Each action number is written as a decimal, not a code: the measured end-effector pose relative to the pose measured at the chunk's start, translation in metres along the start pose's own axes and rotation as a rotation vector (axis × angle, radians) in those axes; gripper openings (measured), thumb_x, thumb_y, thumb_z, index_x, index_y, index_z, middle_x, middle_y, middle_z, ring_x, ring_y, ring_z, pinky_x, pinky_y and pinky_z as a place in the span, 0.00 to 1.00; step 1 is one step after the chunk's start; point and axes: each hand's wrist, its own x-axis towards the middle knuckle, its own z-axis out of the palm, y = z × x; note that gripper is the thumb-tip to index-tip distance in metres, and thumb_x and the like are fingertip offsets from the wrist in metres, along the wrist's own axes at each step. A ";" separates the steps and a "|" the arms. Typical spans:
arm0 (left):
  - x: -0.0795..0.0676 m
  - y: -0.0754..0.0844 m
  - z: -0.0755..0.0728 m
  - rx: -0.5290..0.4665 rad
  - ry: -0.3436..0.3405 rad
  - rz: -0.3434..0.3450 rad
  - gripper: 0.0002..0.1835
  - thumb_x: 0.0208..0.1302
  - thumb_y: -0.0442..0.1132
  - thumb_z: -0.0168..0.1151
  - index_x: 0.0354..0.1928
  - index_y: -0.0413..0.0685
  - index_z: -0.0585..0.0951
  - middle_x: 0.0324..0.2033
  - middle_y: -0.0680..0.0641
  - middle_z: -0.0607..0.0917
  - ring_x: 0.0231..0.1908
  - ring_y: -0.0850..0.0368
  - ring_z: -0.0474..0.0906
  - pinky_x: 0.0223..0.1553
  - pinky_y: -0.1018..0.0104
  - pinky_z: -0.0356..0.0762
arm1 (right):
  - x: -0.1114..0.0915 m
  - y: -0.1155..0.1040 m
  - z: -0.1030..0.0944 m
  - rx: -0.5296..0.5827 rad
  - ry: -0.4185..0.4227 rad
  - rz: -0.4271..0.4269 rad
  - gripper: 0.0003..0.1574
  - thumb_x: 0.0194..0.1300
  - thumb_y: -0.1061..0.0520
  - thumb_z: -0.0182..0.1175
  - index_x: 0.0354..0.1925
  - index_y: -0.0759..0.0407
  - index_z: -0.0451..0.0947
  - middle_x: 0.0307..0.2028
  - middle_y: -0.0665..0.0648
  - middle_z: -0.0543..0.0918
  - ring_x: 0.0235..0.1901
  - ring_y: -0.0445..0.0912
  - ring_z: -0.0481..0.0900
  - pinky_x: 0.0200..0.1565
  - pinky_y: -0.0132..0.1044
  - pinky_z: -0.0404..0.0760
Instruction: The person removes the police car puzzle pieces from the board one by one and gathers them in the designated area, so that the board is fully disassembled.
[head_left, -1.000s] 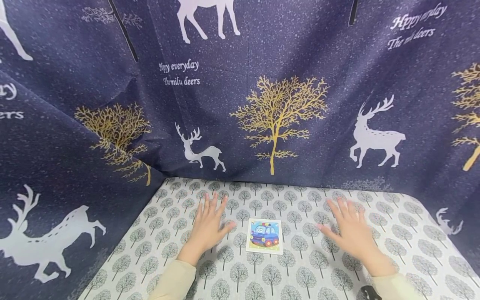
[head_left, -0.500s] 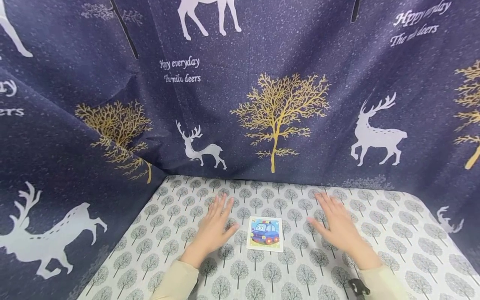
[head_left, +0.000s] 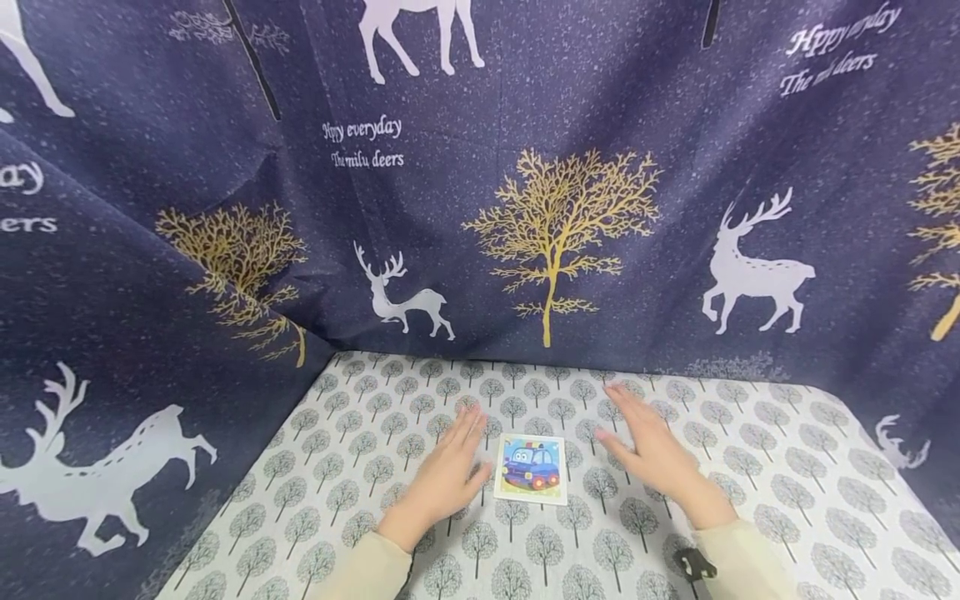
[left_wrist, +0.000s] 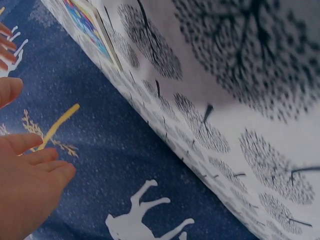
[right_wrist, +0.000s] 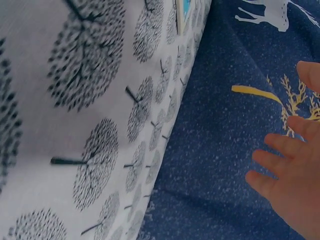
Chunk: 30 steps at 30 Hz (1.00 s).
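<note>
A square picture puzzle or tile (head_left: 530,469) with a white border and a blue cartoon car lies flat on the patterned cloth in the head view. My left hand (head_left: 447,475) is just left of it, fingers extended and thumb toward the picture, apart from it. On the other side, my right hand (head_left: 652,450) hovers with straight fingers and a spread thumb, farther from the picture. Neither holds anything. In the left wrist view the picture's edge (left_wrist: 95,30) shows at the top, and my left hand (left_wrist: 30,185) is held off the cloth.
White cloth (head_left: 330,467) printed with grey trees covers the table. A dark blue curtain (head_left: 465,275) with deer and golden trees hangs behind and at the left. A black item (head_left: 695,564) sits at the right wrist by the sleeve.
Both hands have moved inward, the left to the right and the right to the left, closer to the picture from each side. The picture has stayed in place.
</note>
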 end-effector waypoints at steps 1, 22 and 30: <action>0.000 0.002 0.000 -0.006 -0.005 0.004 0.38 0.68 0.48 0.57 0.72 0.37 0.57 0.73 0.40 0.51 0.72 0.41 0.47 0.69 0.50 0.51 | 0.001 -0.001 0.001 0.016 0.002 -0.010 0.43 0.68 0.47 0.58 0.71 0.65 0.55 0.70 0.69 0.57 0.68 0.67 0.55 0.65 0.66 0.54; -0.008 0.021 0.022 0.060 -0.116 0.125 0.39 0.69 0.56 0.51 0.73 0.39 0.56 0.73 0.39 0.53 0.72 0.41 0.49 0.69 0.50 0.52 | 0.027 -0.015 0.031 0.216 -0.115 -0.015 0.35 0.71 0.49 0.55 0.71 0.55 0.60 0.67 0.64 0.66 0.64 0.64 0.66 0.63 0.63 0.62; -0.013 0.028 0.027 0.037 -0.228 0.130 0.40 0.70 0.60 0.48 0.74 0.42 0.55 0.74 0.40 0.48 0.73 0.40 0.44 0.69 0.46 0.54 | 0.040 -0.018 0.047 0.334 -0.157 -0.017 0.31 0.72 0.50 0.53 0.68 0.59 0.65 0.66 0.64 0.69 0.62 0.63 0.69 0.61 0.59 0.68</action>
